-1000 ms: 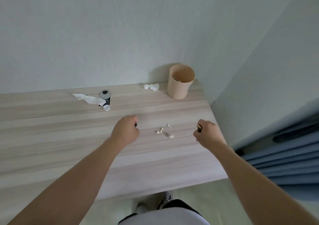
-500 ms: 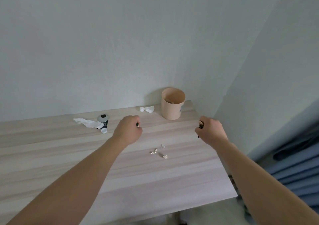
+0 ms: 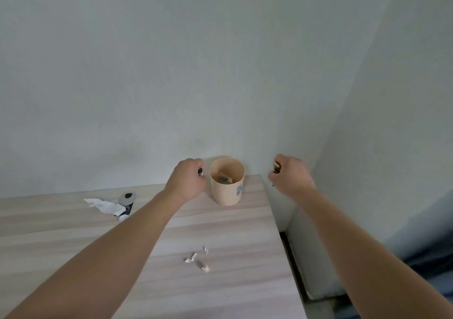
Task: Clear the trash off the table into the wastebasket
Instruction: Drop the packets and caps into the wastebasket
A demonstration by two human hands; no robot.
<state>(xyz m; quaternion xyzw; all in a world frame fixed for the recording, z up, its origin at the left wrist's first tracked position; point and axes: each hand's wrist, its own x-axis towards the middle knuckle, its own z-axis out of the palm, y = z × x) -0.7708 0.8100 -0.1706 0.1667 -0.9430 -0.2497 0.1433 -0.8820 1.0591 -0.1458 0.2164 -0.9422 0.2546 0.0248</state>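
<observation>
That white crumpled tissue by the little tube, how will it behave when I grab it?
Likely floppy and light: the tissue lies thin and wrinkled. It seems to touch the tube, so lifting may nudge that. Unlikely to roll.

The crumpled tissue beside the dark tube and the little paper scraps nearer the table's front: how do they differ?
The crumpled tissue is one long piece; the paper scraps are a few tiny bits. The tissue lies against the dark tube; the scraps lie by themselves. Both are white and lie on the table.

A beige wastebasket [image 3: 226, 193] stands upright at the desk's [image 3: 232, 233] far corner, with white paper bits [image 3: 197, 260] nearer and a crumpled tissue [image 3: 103, 204] to the left.
</observation>
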